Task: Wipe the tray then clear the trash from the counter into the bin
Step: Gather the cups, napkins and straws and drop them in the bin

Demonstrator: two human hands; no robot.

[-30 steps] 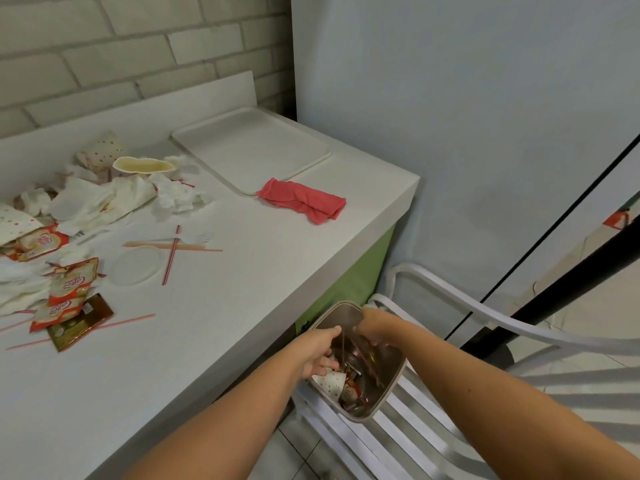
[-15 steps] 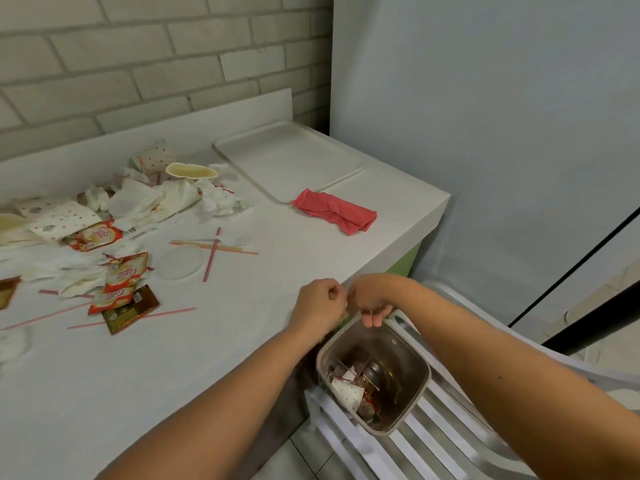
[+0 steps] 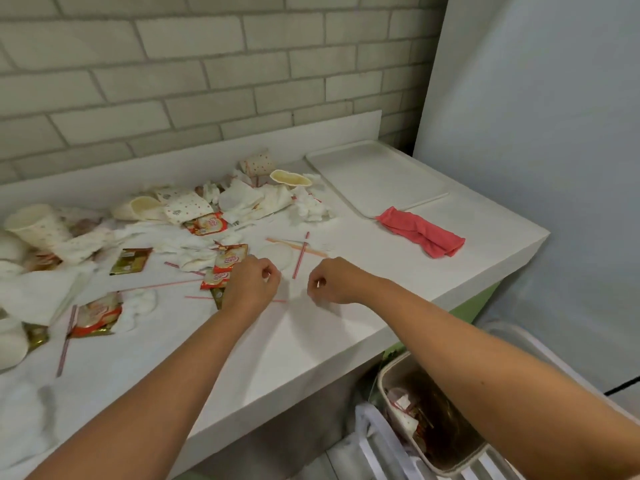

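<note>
Your left hand and right hand hover over the tabletop, fingers curled in, pinching nothing visible. Trash lies just left of and beyond them; the tray sits far right, the bin near right below.

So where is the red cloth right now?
In the head view, the red cloth lies crumpled on the counter toward the right, touching the near corner of the white tray.
</note>
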